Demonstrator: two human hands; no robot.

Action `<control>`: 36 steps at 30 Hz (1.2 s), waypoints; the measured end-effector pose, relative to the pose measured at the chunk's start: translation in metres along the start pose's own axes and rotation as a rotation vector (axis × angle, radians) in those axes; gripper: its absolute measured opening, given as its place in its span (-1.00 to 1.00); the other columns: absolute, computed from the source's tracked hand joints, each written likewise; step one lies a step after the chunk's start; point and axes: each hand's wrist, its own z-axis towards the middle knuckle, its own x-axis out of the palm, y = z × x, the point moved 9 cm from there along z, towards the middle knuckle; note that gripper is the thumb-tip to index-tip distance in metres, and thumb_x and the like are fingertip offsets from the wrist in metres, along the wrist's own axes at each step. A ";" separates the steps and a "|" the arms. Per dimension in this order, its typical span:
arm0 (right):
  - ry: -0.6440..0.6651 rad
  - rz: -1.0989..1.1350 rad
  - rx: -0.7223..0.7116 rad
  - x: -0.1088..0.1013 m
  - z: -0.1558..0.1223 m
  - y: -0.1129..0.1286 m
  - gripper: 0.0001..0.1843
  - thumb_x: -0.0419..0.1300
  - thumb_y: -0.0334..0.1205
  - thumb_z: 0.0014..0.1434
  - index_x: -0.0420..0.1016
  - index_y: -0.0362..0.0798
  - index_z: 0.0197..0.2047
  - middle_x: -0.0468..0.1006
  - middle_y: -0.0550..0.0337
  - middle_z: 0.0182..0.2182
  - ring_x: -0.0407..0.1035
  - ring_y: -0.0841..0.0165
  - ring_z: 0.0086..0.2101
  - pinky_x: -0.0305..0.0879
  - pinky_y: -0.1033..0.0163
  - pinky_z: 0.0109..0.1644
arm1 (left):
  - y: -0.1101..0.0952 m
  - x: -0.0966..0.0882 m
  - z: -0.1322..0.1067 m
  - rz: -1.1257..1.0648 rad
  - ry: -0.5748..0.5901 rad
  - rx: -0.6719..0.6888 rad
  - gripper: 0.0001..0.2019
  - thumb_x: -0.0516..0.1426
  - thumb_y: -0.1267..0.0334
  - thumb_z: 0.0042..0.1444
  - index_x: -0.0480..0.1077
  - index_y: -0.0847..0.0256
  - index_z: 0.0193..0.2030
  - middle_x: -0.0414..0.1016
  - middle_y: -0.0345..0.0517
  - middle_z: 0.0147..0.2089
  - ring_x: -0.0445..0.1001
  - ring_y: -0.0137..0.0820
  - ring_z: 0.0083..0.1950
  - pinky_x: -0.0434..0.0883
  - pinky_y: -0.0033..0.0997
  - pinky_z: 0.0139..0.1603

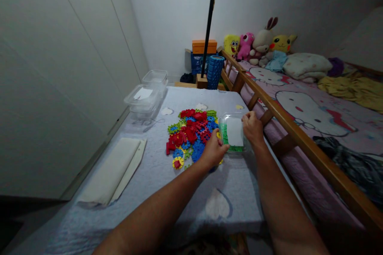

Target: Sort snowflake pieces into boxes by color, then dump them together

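Note:
A clear plastic container (236, 150) with green pieces inside sits at the right of the cloth-covered table, and a white paper (235, 130) lies over its top. My left hand (214, 150) grips its near left side, thumb along the front edge. At the upper right edge, the fingers of my right hand (253, 128) are bent and closed on the rim. Just left of the container spreads a pile of plastic building pieces (191, 133) in red, blue, yellow and green; my left hand partly hides its right side.
Stacked clear plastic boxes (145, 97) stand at the back left of the table, one with a paper on it. A folded whitish sheet (115, 171) lies at the left. A wooden bed rail (269, 107) runs along the right side. A black pole (208, 24) rises behind the table.

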 end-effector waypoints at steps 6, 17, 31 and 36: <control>-0.005 0.146 -0.007 -0.005 -0.002 -0.002 -0.81 0.03 -0.05 0.25 0.34 0.04 -0.23 0.58 0.07 -0.38 0.45 0.16 -0.31 0.27 0.14 -0.16 | 0.000 0.002 0.001 -0.070 0.049 0.027 -0.15 0.25 0.44 0.05 0.05 0.14 0.48 0.26 -0.38 -0.38 0.31 -0.50 -0.40 0.28 -0.51 -0.33; 0.240 0.523 0.095 0.007 -0.027 -0.033 -0.55 0.33 0.04 -0.06 0.51 -0.01 -0.12 0.64 0.06 -0.14 0.53 0.13 -0.12 0.41 0.00 0.05 | 0.008 0.008 0.003 -0.308 0.114 -0.026 -0.22 0.22 0.40 0.02 0.10 0.16 0.41 0.22 -0.48 -0.48 0.29 -0.54 -0.55 0.33 -0.55 -0.46; -0.079 0.593 0.024 -0.019 -0.051 -0.007 -0.72 0.19 -0.01 0.21 0.33 0.03 -0.09 0.45 0.30 -0.41 0.36 0.34 -0.44 0.27 0.22 -0.32 | 0.000 -0.002 -0.001 -0.290 0.201 -0.090 -0.44 0.35 0.27 -0.05 0.26 0.16 0.09 0.32 -0.47 -0.52 0.41 -0.49 -0.53 0.47 -0.48 -0.41; -0.105 0.746 0.081 -0.030 -0.056 -0.006 -0.71 0.23 -0.03 0.21 0.31 0.07 -0.07 0.28 0.45 -0.58 0.18 0.43 -0.61 0.07 0.32 -0.51 | -0.006 -0.006 -0.005 -0.387 0.179 -0.143 -0.49 0.29 -0.08 0.08 0.32 0.16 0.05 0.33 -0.35 -0.40 0.47 -0.48 -0.47 0.52 -0.42 -0.38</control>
